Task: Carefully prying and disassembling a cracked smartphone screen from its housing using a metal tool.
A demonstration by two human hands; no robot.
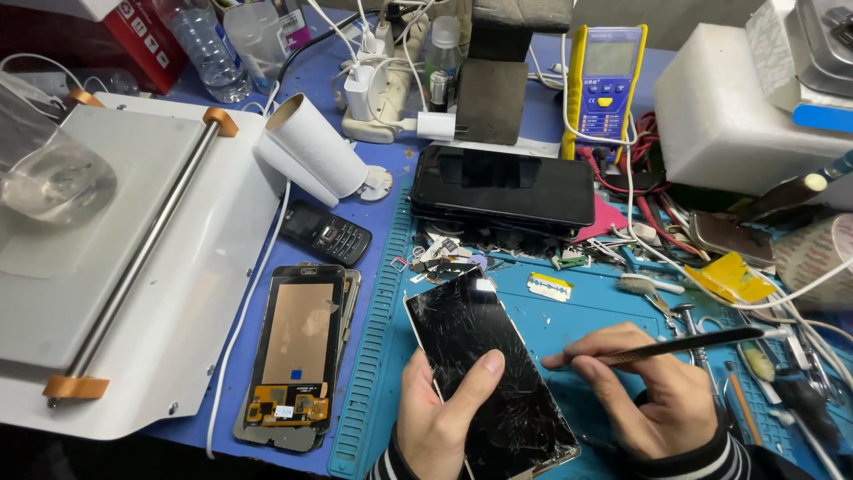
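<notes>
Hidden: the wrists of both hands run off the bottom edge; the white machine (pixel 115 267) at far left is cut by the frame, and a clear film lying on it blurs its upper corner.
Tabletop: a blue tabletop (pixel 373 213) carries a teal ribbed work mat (pixel 569 311) under the hands.
Surroundings: a stack of dark phones (pixel 503 188) lies beyond the mat's top edge, a yellow multimeter (pixel 606 82) behind it; a removed screen panel (pixel 298 351) with a copper back lies just left of the mat, a small keypad phone (pixel 325 233) above it.
In the way: loose screws and small parts crowd the strip between the stack and the cracked phone (pixel 484 364).
Cracked phone: on the mat at bottom centre, glass up, long axis running from upper left to lower right.
Left hand (pixel 440 413): closed around the phone's lower left edge, thumb on the glass.
Right hand (pixel 644 387): pinching dark tweezers (pixel 657 348), tip at the phone's right edge.
</notes>
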